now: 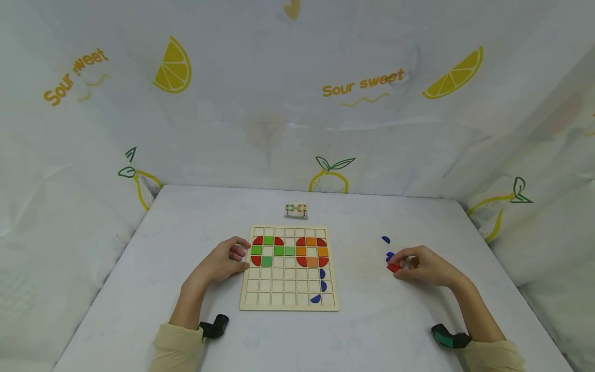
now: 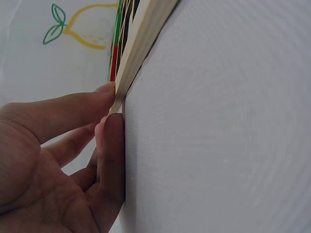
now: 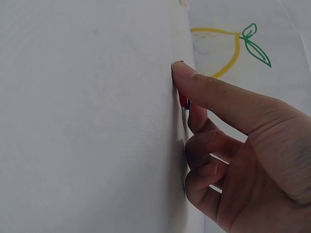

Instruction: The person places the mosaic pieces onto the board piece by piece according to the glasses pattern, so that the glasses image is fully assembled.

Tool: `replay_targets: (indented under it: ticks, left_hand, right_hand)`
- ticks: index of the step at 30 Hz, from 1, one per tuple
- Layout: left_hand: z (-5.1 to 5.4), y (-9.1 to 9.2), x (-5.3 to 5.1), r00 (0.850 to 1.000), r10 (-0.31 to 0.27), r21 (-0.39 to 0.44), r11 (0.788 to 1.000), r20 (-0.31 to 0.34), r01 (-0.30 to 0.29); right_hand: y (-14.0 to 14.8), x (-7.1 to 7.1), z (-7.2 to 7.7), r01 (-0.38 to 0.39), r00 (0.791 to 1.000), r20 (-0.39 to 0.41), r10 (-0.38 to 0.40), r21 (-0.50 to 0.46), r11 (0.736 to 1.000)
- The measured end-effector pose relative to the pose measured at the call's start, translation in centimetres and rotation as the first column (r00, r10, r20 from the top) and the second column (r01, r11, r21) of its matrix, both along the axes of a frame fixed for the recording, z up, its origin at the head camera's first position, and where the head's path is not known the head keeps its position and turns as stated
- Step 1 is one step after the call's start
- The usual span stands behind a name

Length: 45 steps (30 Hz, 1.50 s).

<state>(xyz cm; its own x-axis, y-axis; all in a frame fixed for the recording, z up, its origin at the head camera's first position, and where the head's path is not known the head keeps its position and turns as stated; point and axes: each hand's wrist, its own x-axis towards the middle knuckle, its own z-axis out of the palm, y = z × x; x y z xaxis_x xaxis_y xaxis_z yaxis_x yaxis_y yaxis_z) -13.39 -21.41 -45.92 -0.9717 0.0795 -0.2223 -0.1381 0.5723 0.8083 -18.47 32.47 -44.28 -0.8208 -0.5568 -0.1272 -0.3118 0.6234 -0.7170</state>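
In the head view a square wooden grid board [image 1: 283, 288] lies on the table, with red, green and orange pieces in its upper cells. My left hand [image 1: 223, 261] is at its left side, thumb and fingertips touching the board's edge [image 2: 141, 43]. On the right, my right hand [image 1: 425, 266] pinches a small red piece [image 1: 393, 268] between thumb and finger, just over the tabletop. The thumb covers much of that red piece [image 3: 183, 99] in the right wrist view. Beside those fingertips lies a blue piece [image 1: 389, 255], partly hidden, and farther back a blue half-round piece [image 1: 386, 239].
Behind the board stands a small pattern card [image 1: 296, 210] showing a similar coloured design. Several blue half-round pieces, such as one blue half-round [image 1: 316, 298], lie loosely on the board's lower right. A cloth backdrop [image 1: 260, 129] with lemon prints surrounds the white table [image 1: 372, 320].
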Motion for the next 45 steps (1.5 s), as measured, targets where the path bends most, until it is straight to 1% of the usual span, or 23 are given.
replay_targets:
  ticks: [9,16,20,26,31,37,45]
  left_hand:
    - [0.1,0.0,0.0,1.0,-0.004,0.008,1.0,-0.004,0.004]
    - [0.1,0.0,-0.1,1.0,-0.003,0.007,1.0,-0.004,0.003]
    - [0.0,0.0,0.0,1.0,0.0,0.011,1.0,-0.002,0.0]
    - [0.0,0.0,0.1,1.0,-0.001,0.008,1.0,-0.004,0.001]
    - [0.1,0.1,0.1,1.0,0.001,0.007,1.0,0.001,-0.001]
    - [0.2,0.1,0.2,1.0,0.006,0.004,1.0,0.007,-0.006]
    - [0.1,0.1,0.2,1.0,0.008,0.003,1.0,0.002,-0.008]
  right_hand:
    - [-0.1,0.1,-0.3,0.046,0.999,-0.002,-0.045,0.022,0.999]
    - [-1.4,0.4,0.3,0.045,0.999,0.008,-0.045,-0.019,0.999]
    - [-2.7,0.5,0.6,0.032,0.999,-0.025,-0.032,-0.024,0.999]
    - [-5.3,0.5,1.0,0.006,0.997,-0.071,-0.006,-0.009,1.0]
    - [-8.1,0.3,1.3,-0.019,0.994,-0.104,0.019,0.003,1.0]
    - [-12.0,-0.1,1.5,-0.059,0.992,-0.114,0.055,-0.032,0.998]
    - [-16.7,-0.7,1.6,-0.15,0.984,-0.108,0.143,-0.062,0.987]
